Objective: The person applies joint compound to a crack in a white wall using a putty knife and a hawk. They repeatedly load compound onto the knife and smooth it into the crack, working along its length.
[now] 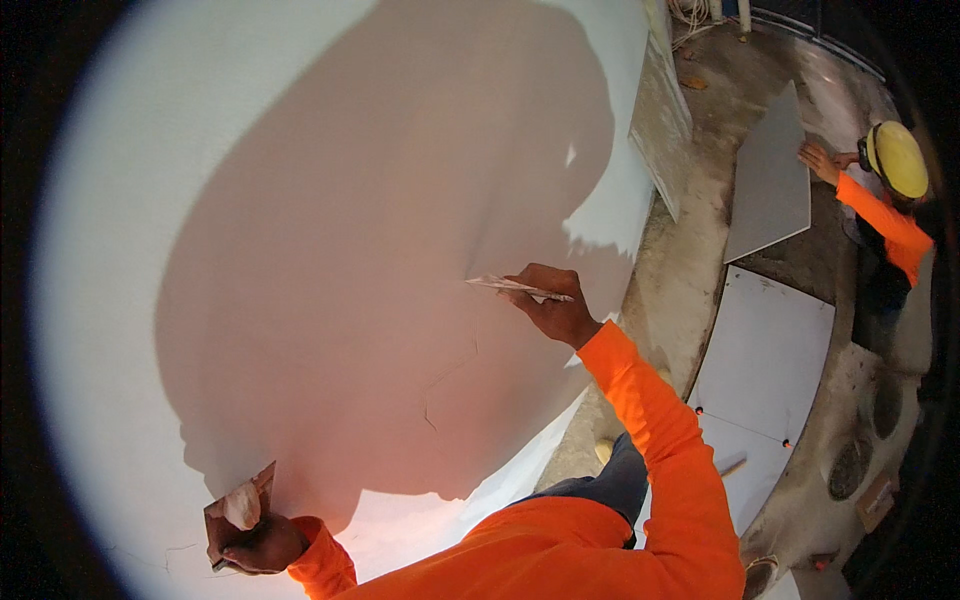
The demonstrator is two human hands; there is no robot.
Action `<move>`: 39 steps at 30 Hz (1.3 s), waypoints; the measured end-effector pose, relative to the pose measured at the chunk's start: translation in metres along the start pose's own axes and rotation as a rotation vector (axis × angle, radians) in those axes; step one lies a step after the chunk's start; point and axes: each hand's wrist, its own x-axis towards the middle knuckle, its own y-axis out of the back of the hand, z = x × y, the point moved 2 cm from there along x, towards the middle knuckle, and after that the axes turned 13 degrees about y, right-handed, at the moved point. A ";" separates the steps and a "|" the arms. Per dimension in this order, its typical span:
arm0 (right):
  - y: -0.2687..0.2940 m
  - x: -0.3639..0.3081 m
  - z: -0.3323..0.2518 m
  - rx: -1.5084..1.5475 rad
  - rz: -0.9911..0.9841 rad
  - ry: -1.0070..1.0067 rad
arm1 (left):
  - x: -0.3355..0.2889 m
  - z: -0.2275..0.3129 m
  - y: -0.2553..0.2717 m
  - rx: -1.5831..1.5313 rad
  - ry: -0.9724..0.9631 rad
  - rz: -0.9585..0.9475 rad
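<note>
A large pale wall [330, 250] fills the left and middle of the view, with a broad shadow across it. My right hand [560, 310] grips a putty-smeared putty knife [490, 283], seen nearly edge-on, its blade at the wall surface. Lower left, my left hand [262, 547] is closed on a brown, flat plate-like scraper [264, 482] that carries a lump of whitish putty [242, 506]. Its handle is hidden by the fingers. Thin dark crack-like lines [428, 412] show on the wall between my hands.
At right, a co-worker in a yellow helmet [900, 160] and orange sleeves holds a grey board [770, 180]. A white board [765, 350] lies nearer, with a cord across it. Another panel [660, 130] leans by the wall's edge. Round dark containers [850, 470] stand lower right.
</note>
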 end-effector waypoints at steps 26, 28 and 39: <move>-0.017 -0.052 0.019 0.093 0.040 -0.342 | 0.000 -0.001 0.003 0.054 -0.101 -0.026; -0.018 -0.054 0.013 0.014 0.041 -0.313 | 0.000 0.000 0.004 0.081 -0.109 -0.030; -0.042 -0.071 -0.002 -0.002 0.155 -0.262 | -0.002 -0.005 0.003 -0.061 -0.065 0.070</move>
